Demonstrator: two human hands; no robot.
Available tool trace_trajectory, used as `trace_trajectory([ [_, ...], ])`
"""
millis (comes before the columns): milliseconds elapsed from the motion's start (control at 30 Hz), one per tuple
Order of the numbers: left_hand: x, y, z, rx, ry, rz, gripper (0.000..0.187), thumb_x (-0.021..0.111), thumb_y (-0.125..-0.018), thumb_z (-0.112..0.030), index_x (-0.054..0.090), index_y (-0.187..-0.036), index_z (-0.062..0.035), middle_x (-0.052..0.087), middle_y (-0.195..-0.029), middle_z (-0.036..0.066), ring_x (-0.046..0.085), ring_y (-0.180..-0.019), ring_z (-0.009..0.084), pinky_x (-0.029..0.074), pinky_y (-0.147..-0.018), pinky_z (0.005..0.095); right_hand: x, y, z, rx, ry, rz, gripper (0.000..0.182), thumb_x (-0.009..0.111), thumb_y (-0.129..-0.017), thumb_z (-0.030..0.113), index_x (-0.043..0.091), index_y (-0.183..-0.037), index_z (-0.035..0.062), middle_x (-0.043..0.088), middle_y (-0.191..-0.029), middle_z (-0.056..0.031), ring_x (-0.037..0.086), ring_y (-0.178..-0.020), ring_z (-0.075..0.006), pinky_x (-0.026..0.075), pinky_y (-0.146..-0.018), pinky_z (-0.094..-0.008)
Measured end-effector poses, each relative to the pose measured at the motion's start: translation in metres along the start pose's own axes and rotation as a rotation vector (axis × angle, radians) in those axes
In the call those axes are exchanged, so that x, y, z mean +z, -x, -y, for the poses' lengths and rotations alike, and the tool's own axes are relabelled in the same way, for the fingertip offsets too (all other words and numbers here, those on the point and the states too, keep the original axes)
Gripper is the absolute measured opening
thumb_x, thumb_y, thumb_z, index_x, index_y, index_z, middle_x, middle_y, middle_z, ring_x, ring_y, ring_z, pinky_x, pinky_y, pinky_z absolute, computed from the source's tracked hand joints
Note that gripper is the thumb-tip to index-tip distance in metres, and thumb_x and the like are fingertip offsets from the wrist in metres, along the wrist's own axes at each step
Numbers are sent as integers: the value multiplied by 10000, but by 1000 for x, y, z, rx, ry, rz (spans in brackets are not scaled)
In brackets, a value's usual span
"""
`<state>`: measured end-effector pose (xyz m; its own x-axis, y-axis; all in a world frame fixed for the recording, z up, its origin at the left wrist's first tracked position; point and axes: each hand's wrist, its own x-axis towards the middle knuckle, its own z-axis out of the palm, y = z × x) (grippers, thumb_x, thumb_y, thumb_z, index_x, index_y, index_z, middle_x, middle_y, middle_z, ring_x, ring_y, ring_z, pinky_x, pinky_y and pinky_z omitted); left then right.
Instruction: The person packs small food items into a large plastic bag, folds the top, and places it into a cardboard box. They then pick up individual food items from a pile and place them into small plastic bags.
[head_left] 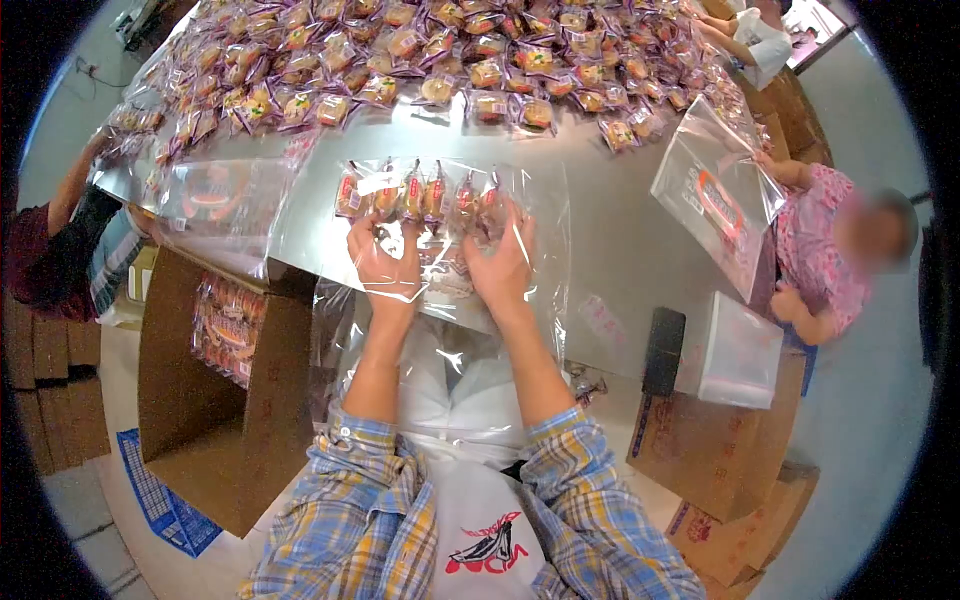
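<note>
A large clear plastic bag (552, 215) lies over the table's near edge, its open end hanging toward my lap. Inside its far end, several wrapped pastries (413, 196) stand on edge in a row. Both of my forearms reach into the bag. My left hand (385, 262) has its fingers bent against the left part of the row, partly covered by glare. On the right end of the row, my right hand (497, 258) curls around the packets. Printing on the bag shows between my wrists.
Many loose wrapped pastries (437, 90) cover the far side of the metal table (590, 250). An open cardboard box (215, 490) at left holds a filled pack (230, 328). A person (825, 245) at right holds another clear bag (715, 200). A bag stack (740, 350) lies nearby.
</note>
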<state>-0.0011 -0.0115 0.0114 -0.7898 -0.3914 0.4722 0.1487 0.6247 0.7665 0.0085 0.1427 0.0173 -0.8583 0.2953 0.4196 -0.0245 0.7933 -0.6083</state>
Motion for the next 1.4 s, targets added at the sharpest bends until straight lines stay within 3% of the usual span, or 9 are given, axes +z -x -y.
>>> trace_trajectory([
  [100,4,-6,10,29,-42,9,418,682,-975,-166,527,-1293,57,597,-1237,253,593,-1170,378,474,-999,468,8,-1,-10,74,-126,26,794,797,-820,285,442,-1491,50,566,-1370,-280,586,-1221,-463,479,-1013,-536],
  [233,-10,-26,-25,-336,217,40,364,706,-979,-209,601,-1243,19,673,-1128,160,677,-1004,288,527,-903,417,8,-1,-9,187,-117,12,680,781,-850,254,498,-1443,80,633,-1309,-182,619,-1181,-386,501,-989,-482],
  [600,14,-33,17,-122,316,-143,286,722,-969,-238,633,-1047,22,670,-928,139,612,-765,274,503,-747,398,9,11,-22,86,-188,-84,651,825,-778,235,605,-1368,68,712,-1076,-96,651,-1060,-282,422,-998,-446],
  [633,4,-29,2,-213,5,-75,283,730,-965,-226,611,-1033,22,626,-891,117,558,-688,229,479,-690,376,9,9,-23,84,-175,-78,646,821,-784,235,604,-1367,66,713,-1076,-98,651,-1059,-286,413,-1008,-452],
  [767,5,-4,-16,-121,263,21,267,755,-958,-194,585,-859,-14,569,-688,12,515,-573,117,443,-539,303,14,6,-26,2,3,-142,597,792,-824,227,603,-1365,61,711,-1087,-110,644,-1072,-309,403,-1019,-463],
  [900,15,5,-15,25,393,363,176,732,-952,-113,697,-1063,19,691,-968,118,677,-808,177,555,-737,309,4,8,-21,47,-149,-54,552,763,-861,210,602,-1364,50,706,-1113,-122,635,-1078,-323,406,-1005,-467],
  [1133,8,7,-26,104,-20,383,221,779,-917,-144,705,-1073,-5,700,-1014,146,682,-868,224,558,-781,333,8,8,-18,76,-176,-115,489,755,-861,192,603,-1292,17,712,-1109,-133,638,-1040,-323,417,-955,-480],
  [1267,21,6,-31,702,-3,227,472,806,-845,-208,686,-1292,-114,654,-1320,100,544,-1340,317,453,-1010,528,15,11,-33,62,-176,-86,421,749,-846,184,618,-1216,30,701,-1080,-139,632,-1036,-334,410,-968,-485],
  [1400,33,-5,-42,548,-267,522,685,772,-836,-253,552,-1484,-232,549,-1485,70,452,-1428,307,369,-1078,594,11,8,-36,88,-277,-3,465,726,-813,145,627,-1253,33,691,-1110,-163,629,-1058,-348,410,-976,-483],
])
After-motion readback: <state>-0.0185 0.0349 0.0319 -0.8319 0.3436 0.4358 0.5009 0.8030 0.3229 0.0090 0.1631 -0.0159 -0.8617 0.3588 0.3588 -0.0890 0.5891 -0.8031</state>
